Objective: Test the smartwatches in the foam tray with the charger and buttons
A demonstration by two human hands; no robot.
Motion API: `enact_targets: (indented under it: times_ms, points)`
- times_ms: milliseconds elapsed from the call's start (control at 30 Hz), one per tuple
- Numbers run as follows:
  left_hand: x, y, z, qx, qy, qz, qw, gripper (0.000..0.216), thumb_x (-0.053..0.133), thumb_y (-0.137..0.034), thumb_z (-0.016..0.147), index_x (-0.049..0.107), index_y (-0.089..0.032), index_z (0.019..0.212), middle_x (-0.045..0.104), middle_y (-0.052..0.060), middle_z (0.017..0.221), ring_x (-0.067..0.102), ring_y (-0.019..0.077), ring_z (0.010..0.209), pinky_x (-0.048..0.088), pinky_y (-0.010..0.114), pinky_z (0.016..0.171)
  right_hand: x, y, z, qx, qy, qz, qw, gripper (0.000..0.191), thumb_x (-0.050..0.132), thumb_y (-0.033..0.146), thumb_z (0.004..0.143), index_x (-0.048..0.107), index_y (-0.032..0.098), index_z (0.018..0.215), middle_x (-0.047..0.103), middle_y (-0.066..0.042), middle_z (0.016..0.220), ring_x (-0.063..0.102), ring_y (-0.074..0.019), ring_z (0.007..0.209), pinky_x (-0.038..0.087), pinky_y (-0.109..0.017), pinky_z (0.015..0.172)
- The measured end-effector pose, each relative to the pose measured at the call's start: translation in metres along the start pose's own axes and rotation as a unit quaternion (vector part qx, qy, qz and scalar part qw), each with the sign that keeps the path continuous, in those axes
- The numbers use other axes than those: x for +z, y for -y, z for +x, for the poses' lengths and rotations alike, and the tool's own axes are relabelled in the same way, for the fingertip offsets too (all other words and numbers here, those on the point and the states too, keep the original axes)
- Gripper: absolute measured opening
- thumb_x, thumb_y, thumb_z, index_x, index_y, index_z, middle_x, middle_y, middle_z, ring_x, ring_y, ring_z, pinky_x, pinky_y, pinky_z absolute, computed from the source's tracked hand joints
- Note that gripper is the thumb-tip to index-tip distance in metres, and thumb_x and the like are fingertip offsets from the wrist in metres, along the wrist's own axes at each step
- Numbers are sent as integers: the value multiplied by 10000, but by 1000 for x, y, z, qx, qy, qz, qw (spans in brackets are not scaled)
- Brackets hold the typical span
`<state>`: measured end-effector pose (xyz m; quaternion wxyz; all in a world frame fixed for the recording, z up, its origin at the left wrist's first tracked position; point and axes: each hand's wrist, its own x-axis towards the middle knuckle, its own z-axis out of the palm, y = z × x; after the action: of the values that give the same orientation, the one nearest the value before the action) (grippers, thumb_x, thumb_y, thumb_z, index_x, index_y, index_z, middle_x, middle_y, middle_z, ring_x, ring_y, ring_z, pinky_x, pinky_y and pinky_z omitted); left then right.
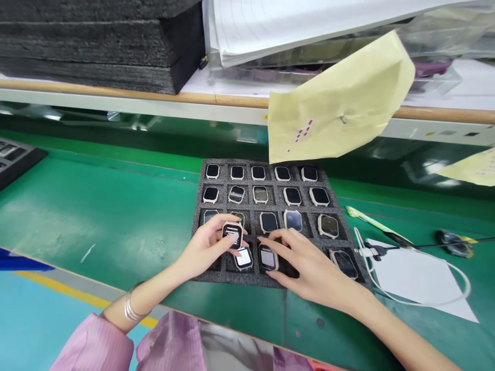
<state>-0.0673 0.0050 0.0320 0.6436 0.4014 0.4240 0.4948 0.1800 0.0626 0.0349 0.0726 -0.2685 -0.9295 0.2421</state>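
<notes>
My left hand [212, 242] is closed around a smartwatch case [232, 235] without a strap, raised over the tray; its dark screen shows lines of white text. Beneath it, a second watch with a bright white screen [244, 258] sits in a front-row slot. My right hand [303, 257] has its fingertips and thumb on the edges of another lit watch [268, 257] at the front row. The black foam tray [228, 278] holds several more watches, mostly with dark screens. My right hand hides part of the front row.
A green mat [116, 206] covers the bench. At right lie a green pen [363, 217], a white cable [464, 278] and white paper [421, 273]. Yellow paper [328, 113] hangs from the shelf above the tray. Black foam blocks [85, 51] are stacked on the shelf.
</notes>
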Motion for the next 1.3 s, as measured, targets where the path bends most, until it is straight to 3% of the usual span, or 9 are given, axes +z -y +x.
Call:
enact_targets:
  times_ms: [167,267,367,533,667,833,900,1033,1300]
  points:
    - [-2,-1,-6,3,15,-9,1000,276,631,-236,887,533,-214,1144,617,67,1038,696,207,903,615,312,718,-16,-10,-19,62,-30,-105,992,321,439,367,990,651,145,1085,630,-134,994,603,-299,924,519,-488,813]
    - [-5,-2,-13,9,36,-14,999,377,649,-165,856,504,-251,1194,591,61,1094,675,221,982,598,335,790,-11,-16,-32,113,-46,-166,978,430,327,394,1015,658,143,901,633,-121,826,629,-309,798,525,-496,732]
    - [-8,-1,-21,-7,45,19,999,480,656,-82,817,488,-274,1224,583,51,1130,642,212,1040,554,346,879,4,-15,-40,149,-87,-163,971,468,301,436,1015,645,123,959,642,-150,894,650,-311,788,534,-463,692]
    - [-17,3,-32,-33,40,70,996,478,635,-64,818,484,-258,1227,580,50,1126,616,189,1038,508,311,886,15,-6,-44,230,-151,25,961,444,486,535,940,624,146,1103,623,-57,743,578,-204,551,504,-333,514]
    - [-20,1,-31,-22,2,89,996,411,653,-119,820,502,-223,1187,573,36,1035,602,147,866,499,252,736,-1,4,-38,198,-150,234,940,270,580,460,921,651,199,925,662,-78,900,646,-209,757,546,-309,633]
    - [-4,-8,-16,-6,-33,122,992,340,660,-143,806,536,-203,1116,546,-4,859,532,131,734,438,227,610,-17,6,-14,186,-140,505,831,311,588,407,940,552,200,1170,706,-87,917,534,-94,431,402,-195,328]
    - [6,-11,-8,6,-39,125,991,332,662,-139,796,537,-199,1097,538,-10,845,513,124,701,421,229,602,-19,2,-3,171,-132,568,794,426,628,382,918,521,203,1290,705,-117,1005,563,-102,485,418,-191,341]
    - [21,-15,2,27,-52,118,991,312,659,-128,791,524,-205,1062,525,-25,842,475,112,678,409,225,600,-17,-6,10,129,-111,654,737,449,698,288,868,563,234,1293,682,-107,1113,669,-141,663,546,-226,483]
    - [29,-3,12,44,-46,111,992,260,671,-143,796,488,-201,972,519,-38,793,464,100,639,376,223,577,-5,-10,6,103,-59,700,704,412,732,304,845,611,199,1223,721,-84,964,682,-128,535,570,-237,483]
